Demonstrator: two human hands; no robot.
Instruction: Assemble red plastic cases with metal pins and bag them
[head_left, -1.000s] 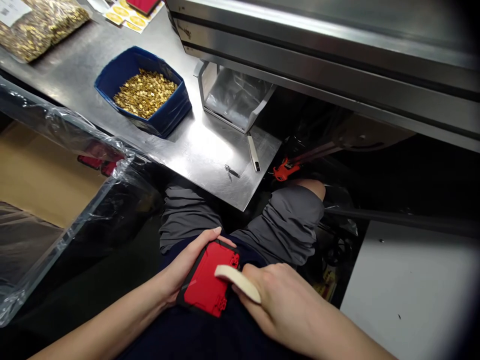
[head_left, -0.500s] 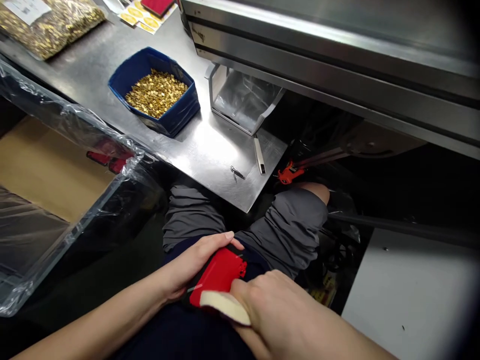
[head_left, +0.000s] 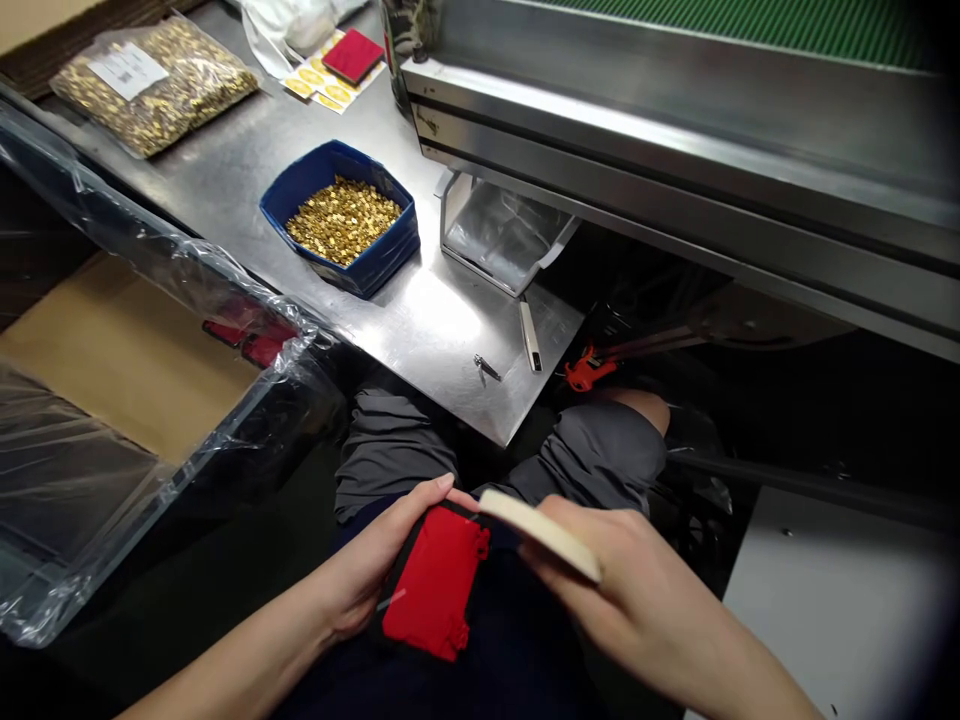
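My left hand [head_left: 375, 560] grips a red rectangular piece with a black border [head_left: 433, 578] at my lap, its thumb along the top edge. Small red shapes stick out at the piece's right side. In my right hand [head_left: 634, 575] is a cream-coloured flat pad [head_left: 538, 532], its kind not clear, held edge-on just right of the red piece and apart from most of it. The fingers behind the pad are partly hidden.
On the metal table [head_left: 450, 345] stands a blue bin [head_left: 375, 265] of small gold pieces. Near the corner lie nail clippers [head_left: 487, 367] and a white-handled cutter [head_left: 530, 335]. A grey tray [head_left: 499, 235] sits under the conveyor frame [head_left: 637, 170]. Left is a plastic-lined crate [head_left: 202, 430].
My right hand has lifted the cream pad off the red piece, up and to the right, uncovering its lower part. My left hand keeps its hold. The camera view has shifted slightly.
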